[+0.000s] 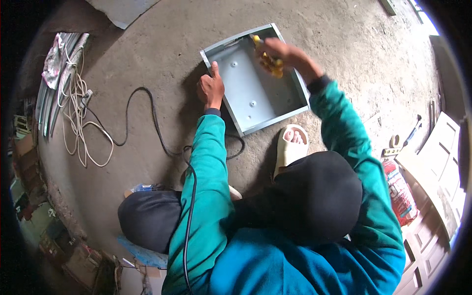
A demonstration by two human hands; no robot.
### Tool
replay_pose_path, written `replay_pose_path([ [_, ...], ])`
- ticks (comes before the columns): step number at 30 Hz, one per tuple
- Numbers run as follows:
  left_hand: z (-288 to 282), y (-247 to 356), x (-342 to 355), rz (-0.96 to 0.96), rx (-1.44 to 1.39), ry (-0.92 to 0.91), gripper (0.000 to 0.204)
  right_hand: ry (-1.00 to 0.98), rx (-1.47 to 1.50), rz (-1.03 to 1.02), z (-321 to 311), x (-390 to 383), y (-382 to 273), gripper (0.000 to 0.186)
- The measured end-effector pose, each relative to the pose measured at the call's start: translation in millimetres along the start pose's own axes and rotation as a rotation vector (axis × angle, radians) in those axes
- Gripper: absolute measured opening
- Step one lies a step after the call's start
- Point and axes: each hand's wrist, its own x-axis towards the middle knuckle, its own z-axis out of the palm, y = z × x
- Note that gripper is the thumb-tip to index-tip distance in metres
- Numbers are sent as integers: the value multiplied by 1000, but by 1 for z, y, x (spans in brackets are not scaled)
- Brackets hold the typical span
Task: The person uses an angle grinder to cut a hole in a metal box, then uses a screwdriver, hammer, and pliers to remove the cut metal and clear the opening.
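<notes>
Well, left hand (211,91): gripping the grey metal drawer (246,83) by its left wall.
Right hand (280,50): wrapped round a yellow tool (272,66) — too blurred for me to name.
Drawer: on concrete floor (172,54).

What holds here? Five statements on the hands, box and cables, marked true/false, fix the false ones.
1. The right hand holds a yellow hand tool, blurred. True.
2. The open rectangular grey metal-looking box stands on a wooden table. False: it lies on the rough grey floor.
3. The left hand is at the box's left wall. True.
4. The tangled cream cable lies right of the box. False: it lies to the left.
5. The thin black cable runs across the left green sleeve. True.
</notes>
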Motion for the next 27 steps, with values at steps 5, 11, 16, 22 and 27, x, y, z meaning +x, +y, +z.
replay_pose_path([
  [5, 9, 0, -1, 2, -10, 41, 88, -225, -958, -478, 6, 8, 9, 18],
  [11, 10, 2, 2, -55, 74, 18, 86, 135, -377, 196, 33, 5, 29, 20],
  [16, 13, 2, -1, 52, 66, 52, 85, -87, -367, 273, -16, 16, -32, 30],
  [22, 12, 11, -3, -99, -48, -5, 93, 499, -675, -17, 55, -14, 44, 28],
  [27, 10, 10, -4, -26, -17, 12, 87, 164, -621, 288, 3, 3, -4, 32],
])
